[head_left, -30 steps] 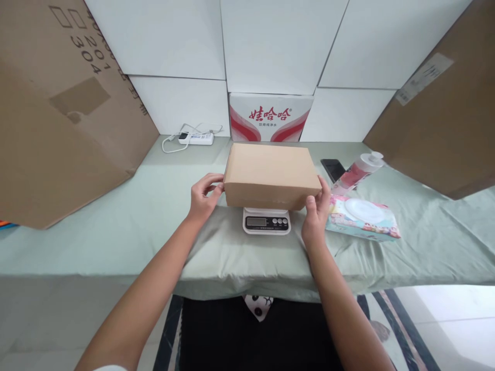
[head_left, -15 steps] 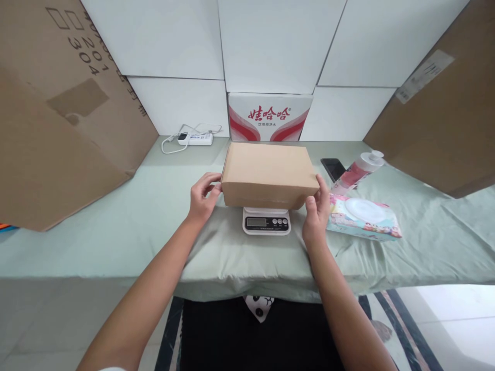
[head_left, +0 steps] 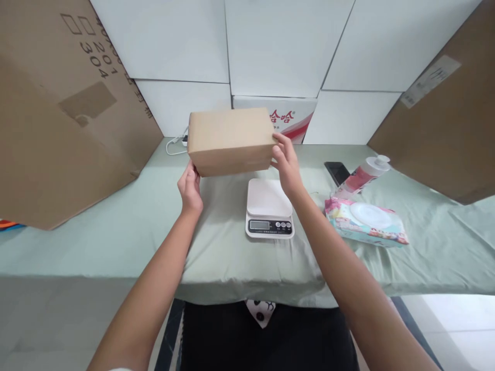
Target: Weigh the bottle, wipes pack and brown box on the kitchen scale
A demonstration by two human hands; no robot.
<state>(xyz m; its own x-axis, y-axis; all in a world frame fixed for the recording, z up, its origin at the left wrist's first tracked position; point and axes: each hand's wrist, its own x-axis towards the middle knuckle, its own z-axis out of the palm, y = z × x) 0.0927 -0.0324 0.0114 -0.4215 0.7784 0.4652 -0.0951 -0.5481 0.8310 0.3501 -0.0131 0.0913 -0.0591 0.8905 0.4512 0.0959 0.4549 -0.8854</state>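
Observation:
A plain brown cardboard box [head_left: 232,136] is held up in the air between my two hands, slightly tilted. My left hand [head_left: 191,189] grips its lower left corner from beneath, some fingers hidden behind the box. On the opposite end, my right hand [head_left: 285,161] closes on the right side, thumb toward the front. Below and to the right of the box, a white digital kitchen scale [head_left: 269,206] rests on the green cloth with its plate bare. Its small display is too faint to read.
Right of the scale lie a wet wipes pack [head_left: 367,224], a pump bottle [head_left: 363,175] leaning over it and a dark phone [head_left: 337,172]. Large cardboard sheets [head_left: 77,154] flank the cloth-covered table [head_left: 116,242]. A white-and-red carton [head_left: 305,111] and a white power strip [head_left: 184,140] are behind.
Both hands have lifted the cardboard box off the scale and carried it up and to the left. The scale's plate is now uncovered.

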